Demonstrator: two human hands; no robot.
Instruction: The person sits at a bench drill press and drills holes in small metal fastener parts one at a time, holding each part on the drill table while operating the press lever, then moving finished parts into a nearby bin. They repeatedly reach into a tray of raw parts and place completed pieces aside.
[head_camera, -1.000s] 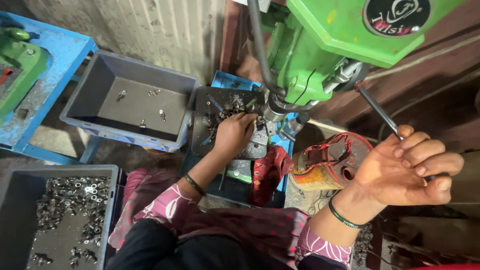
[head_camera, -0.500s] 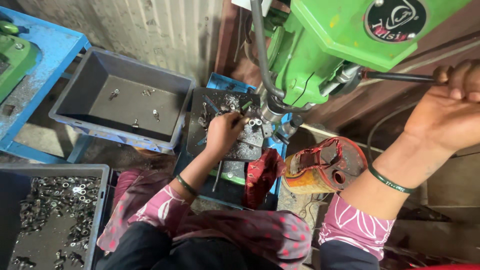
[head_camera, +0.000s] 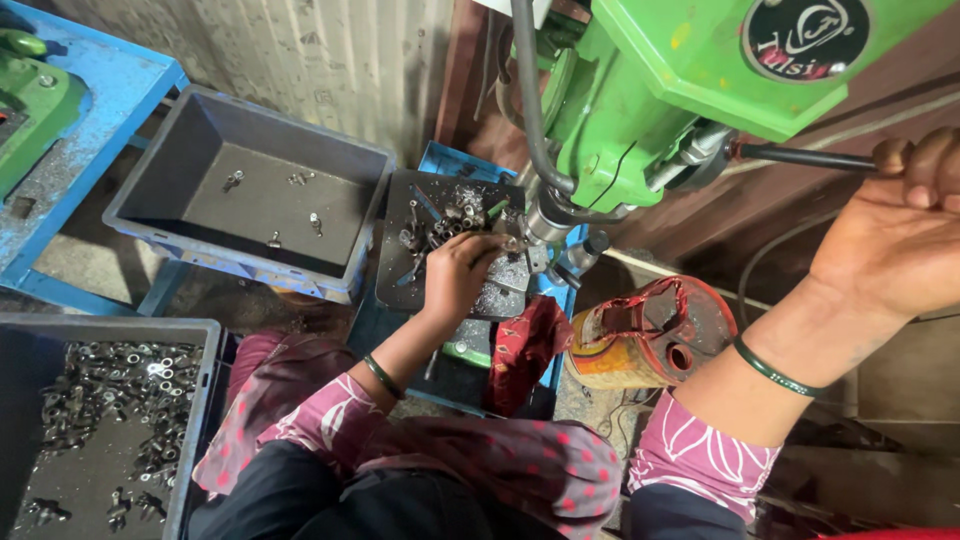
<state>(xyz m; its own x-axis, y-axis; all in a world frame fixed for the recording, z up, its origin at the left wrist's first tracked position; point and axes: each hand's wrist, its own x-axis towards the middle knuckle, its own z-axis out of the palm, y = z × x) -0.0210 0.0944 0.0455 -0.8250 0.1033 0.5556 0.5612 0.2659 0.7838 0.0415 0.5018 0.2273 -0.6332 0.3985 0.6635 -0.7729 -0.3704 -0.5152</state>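
Hands first: my right hand (head_camera: 905, 225) is clenched around the dark metal feed lever (head_camera: 805, 157) of the green drill press (head_camera: 680, 90). The lever's long axis runs nearly level, left to right, pointing out from the press head toward my fist at the right edge. My left hand (head_camera: 462, 268) rests on the dark steel work plate (head_camera: 450, 250) under the spindle, fingers curled on a small metal part (head_camera: 510, 244) beneath the chuck; I cannot tell how firmly. A heap of small parts lies just beyond that hand, too jumbled to count. I count two grey plastic bins: the upper grey bin (head_camera: 150, 180) holds about five loose pieces, the lower grey bin (head_camera: 195, 400) a dense pile. One red cloth (head_camera: 525, 345) and one rusty red-and-yellow can (head_camera: 650, 335) sit near my knees.
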